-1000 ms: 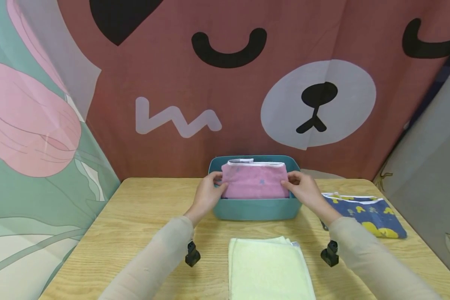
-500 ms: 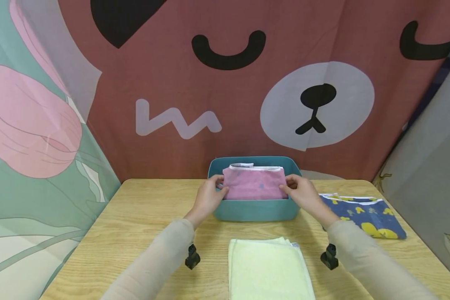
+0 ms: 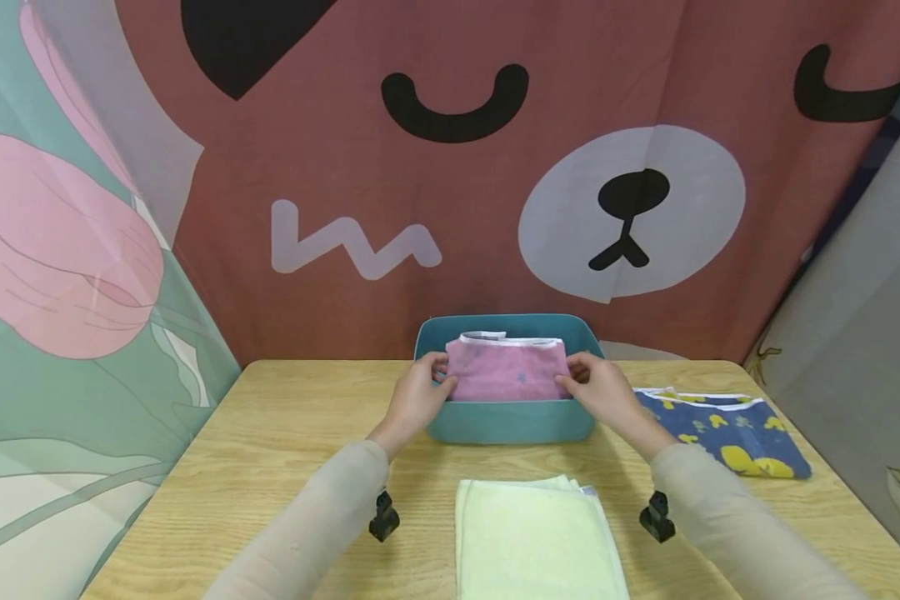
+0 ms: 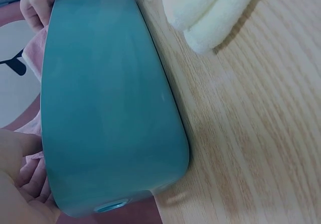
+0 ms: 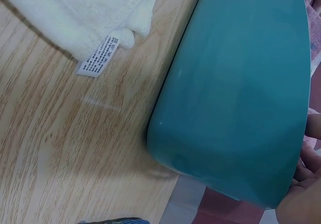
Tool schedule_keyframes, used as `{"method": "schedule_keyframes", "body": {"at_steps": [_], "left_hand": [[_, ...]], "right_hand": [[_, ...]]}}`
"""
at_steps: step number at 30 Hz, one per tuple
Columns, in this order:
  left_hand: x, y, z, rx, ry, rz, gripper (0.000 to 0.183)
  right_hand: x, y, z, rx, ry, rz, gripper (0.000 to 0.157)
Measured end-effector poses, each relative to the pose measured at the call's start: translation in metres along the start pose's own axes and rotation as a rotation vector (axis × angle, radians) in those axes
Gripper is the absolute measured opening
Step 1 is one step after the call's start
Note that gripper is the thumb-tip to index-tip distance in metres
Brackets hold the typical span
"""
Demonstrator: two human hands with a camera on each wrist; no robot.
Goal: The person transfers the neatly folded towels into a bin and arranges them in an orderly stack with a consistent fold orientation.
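A folded pink towel (image 3: 502,371) with white edging stands upright in the teal bin (image 3: 510,422), its lower part hidden behind the front wall. My left hand (image 3: 414,393) pinches the towel's left side between thumb and fingers. On the opposite side, my right hand (image 3: 606,393) pinches the towel's right edge. Both hands are at the bin's rim. In the left wrist view the bin wall (image 4: 105,98) covers most of the towel, and the left hand (image 4: 22,179) shows at the lower left. The right wrist view catches the right hand (image 5: 303,189) beside the rim.
A folded pale yellow towel (image 3: 536,542) lies on the wooden table (image 3: 307,433) in front of the bin. To the right is a folded navy towel (image 3: 735,433) with yellow shapes. A printed curtain (image 3: 457,200) hangs behind the table.
The pink towel has sunk a little deeper into the bin, with both hands still holding its sides. The hands have come slightly closer together. The other towels stay put.
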State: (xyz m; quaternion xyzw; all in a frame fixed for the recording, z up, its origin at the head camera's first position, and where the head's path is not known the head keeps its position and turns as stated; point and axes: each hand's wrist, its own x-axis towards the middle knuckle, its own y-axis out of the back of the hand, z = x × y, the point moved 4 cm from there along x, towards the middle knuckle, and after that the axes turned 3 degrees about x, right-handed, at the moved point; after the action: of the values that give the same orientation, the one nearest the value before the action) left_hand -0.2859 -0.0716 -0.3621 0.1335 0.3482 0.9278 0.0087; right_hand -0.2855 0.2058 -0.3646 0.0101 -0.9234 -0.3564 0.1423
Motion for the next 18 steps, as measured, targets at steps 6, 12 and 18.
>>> {"method": "schedule_keyframes", "body": {"at_steps": [6,12,18], "left_hand": [[0.0002,-0.0001,-0.0002,-0.006,0.001,0.009,0.037],[-0.0010,0.0002,-0.0003,-0.026,-0.019,0.013,0.033],[-0.0028,-0.0001,-0.0001,-0.050,-0.035,0.007,0.029]], "right_hand": [[0.0011,-0.0004,0.0009,-0.013,-0.013,-0.003,0.028],[0.0016,0.0005,0.0005,-0.005,-0.006,-0.009,0.025],[-0.0006,0.0031,-0.0013,0.010,-0.002,-0.019,0.024]]}}
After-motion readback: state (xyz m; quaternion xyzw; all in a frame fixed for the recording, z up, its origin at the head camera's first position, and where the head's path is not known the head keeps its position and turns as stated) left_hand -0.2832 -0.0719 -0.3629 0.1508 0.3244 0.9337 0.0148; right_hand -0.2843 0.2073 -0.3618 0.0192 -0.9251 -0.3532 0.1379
